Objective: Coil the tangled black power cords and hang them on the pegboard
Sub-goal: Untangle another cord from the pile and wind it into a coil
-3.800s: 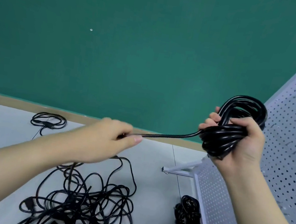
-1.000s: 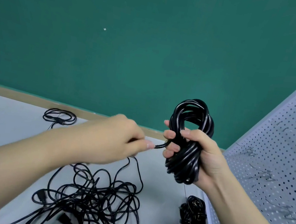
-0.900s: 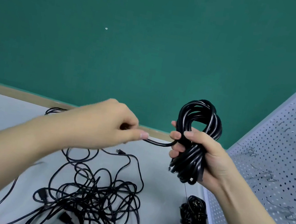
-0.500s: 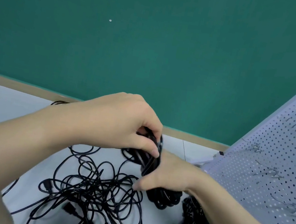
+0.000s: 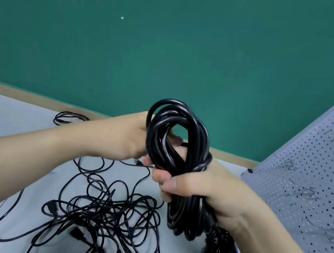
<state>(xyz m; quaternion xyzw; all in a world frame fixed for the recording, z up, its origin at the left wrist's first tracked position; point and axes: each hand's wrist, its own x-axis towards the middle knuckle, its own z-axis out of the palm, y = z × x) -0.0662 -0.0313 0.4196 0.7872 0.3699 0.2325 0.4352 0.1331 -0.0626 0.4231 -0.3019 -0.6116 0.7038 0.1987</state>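
One coil (image 5: 176,149) gripped mid-bundle by right hand (image 5: 202,188); left hand (image 5: 129,140) behind its loop, grip unclear. Loose end untucked could let wraps spring apart.

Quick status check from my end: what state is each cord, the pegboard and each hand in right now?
coiled cord: bundled in loops, held up off the floor
right hand: grips the coil around its middle
left hand: at the coil's upper loops, fingers hidden behind them
tangled cords: loose heap on the floor
small bundle: lying at the pegboard's foot
far cord: lying near the wall
pegboard: no cords hung
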